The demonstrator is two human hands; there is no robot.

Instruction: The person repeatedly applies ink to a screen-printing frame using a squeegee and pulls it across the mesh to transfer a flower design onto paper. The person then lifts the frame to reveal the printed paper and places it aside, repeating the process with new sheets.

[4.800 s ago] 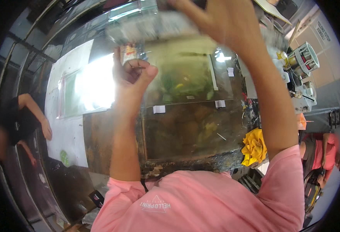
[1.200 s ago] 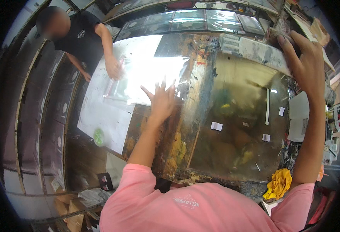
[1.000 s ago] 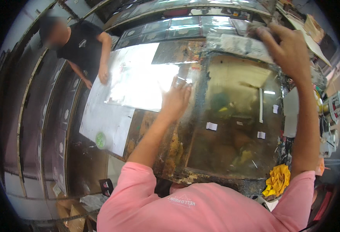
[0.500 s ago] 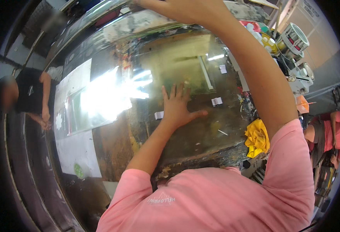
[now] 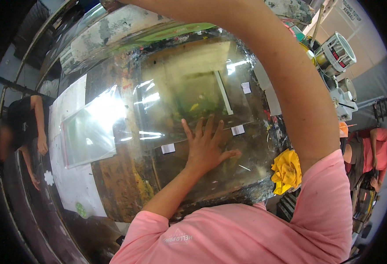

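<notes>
My left hand (image 5: 206,152) lies flat with its fingers spread, on the glossy see-through surface of the worktable (image 5: 198,185). Beyond its fingertips a clear, yellowish sheet (image 5: 193,61) reflects the light, with a narrow pale strip (image 5: 223,92) along its right part. Small folded white paper tabs (image 5: 238,130) sit around the hand. My right arm stretches across the top of the view toward the far left. Only part of my right hand (image 5: 112,5) shows at the upper edge, near a grey-stained frame (image 5: 101,42); its fingers are hidden.
Clear plastic sheets (image 5: 90,136) rest on white paper (image 5: 83,185) at the left. A crumpled yellow cloth (image 5: 286,171) lies at the right edge, below paint cans (image 5: 334,55). A person in black (image 5: 31,119) stands at left, another in pink (image 5: 374,149) at far right.
My right arm has swung farther left along the top of the view. My left hand stays spread on the surface. The left person's hands have moved apart.
</notes>
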